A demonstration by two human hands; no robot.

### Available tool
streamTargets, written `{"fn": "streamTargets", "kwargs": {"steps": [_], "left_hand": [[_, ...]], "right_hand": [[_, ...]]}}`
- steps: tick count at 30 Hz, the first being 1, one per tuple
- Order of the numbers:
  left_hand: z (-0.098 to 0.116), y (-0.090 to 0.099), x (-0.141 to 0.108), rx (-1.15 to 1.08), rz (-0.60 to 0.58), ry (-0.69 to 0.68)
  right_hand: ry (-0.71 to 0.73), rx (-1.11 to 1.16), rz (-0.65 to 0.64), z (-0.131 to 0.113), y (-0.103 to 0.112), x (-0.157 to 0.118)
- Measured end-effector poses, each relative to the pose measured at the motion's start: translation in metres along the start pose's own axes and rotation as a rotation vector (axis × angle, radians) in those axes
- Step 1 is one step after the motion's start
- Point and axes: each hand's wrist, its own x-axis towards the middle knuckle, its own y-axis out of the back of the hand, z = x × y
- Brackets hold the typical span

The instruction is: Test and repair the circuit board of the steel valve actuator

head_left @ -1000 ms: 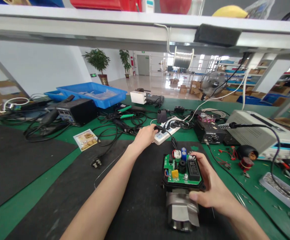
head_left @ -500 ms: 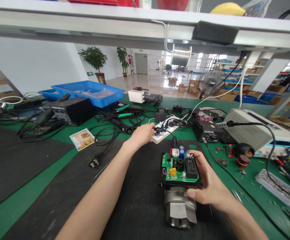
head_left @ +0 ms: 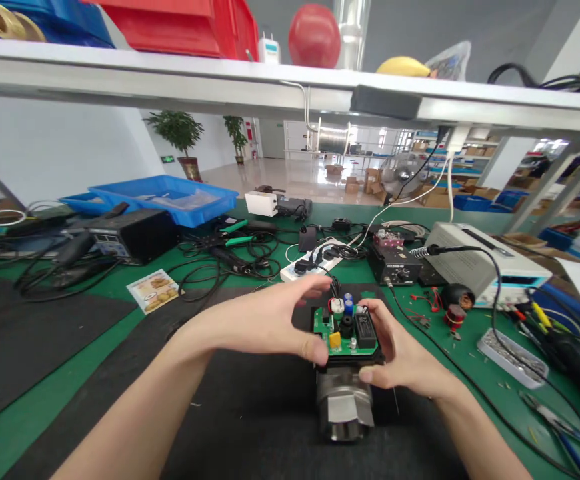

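Note:
A device stands upright on the black mat (head_left: 250,393), made of a green circuit board (head_left: 324,325) in a black housing above a hexagonal metal fitting (head_left: 346,408). Blue capacitors, a black module and a yellow part show on the board. My right hand (head_left: 395,350) grips the housing's right side, thumb in front and fingers behind. At the left side of the board hovers my left hand (head_left: 275,317), thumb and fingers spread, slightly blurred. Whether its thumb touches the housing I cannot tell. Behind the device lies a white power strip (head_left: 290,272) with a black plug in it.
A soldering station (head_left: 395,265) and a grey bench power supply (head_left: 470,257) stand at the right, near a tray of small parts (head_left: 513,360) and pliers (head_left: 550,413). Tangled cables and a blue tray (head_left: 185,210) are at the back left. A shelf (head_left: 195,83) crosses overhead.
My left hand has let go of the black plug at the power strip and come back to the device's left side, opening. My right hand keeps its hold. The camera view has tilted up.

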Motion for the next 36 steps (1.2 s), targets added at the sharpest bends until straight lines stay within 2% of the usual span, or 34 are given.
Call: {"fn": "streamTargets", "kwargs": {"steps": [2,6,10,13,17,21,29,36], "left_hand": [[0.004,-0.005,-0.009,0.136,-0.046,0.044],[0.018,-0.012,-0.008,0.223,-0.006,0.021],[0.027,-0.017,-0.004,0.204,0.017,-0.059],[0.023,-0.02,-0.005,0.232,0.046,-0.075],[0.018,-0.024,-0.007,0.26,0.065,-0.088],[0.018,-0.025,-0.009,0.282,0.06,-0.092],[0.021,-0.025,-0.015,0.326,0.058,-0.158],[0.019,-0.027,-0.015,0.377,0.051,-0.176]], "right_hand": [[0.002,-0.03,-0.01,-0.004,0.002,-0.002],[-0.009,-0.205,-0.02,-0.017,0.002,-0.01],[-0.083,-0.652,0.062,-0.05,-0.005,-0.028],[-0.019,-0.975,0.129,-0.08,-0.021,-0.035],[0.051,-1.277,0.113,-0.104,-0.043,-0.026],[0.07,-1.385,0.066,-0.108,-0.052,-0.018],[0.207,-1.516,0.012,-0.103,-0.069,-0.022],[0.255,-1.531,0.079,-0.091,-0.073,-0.022]]}}
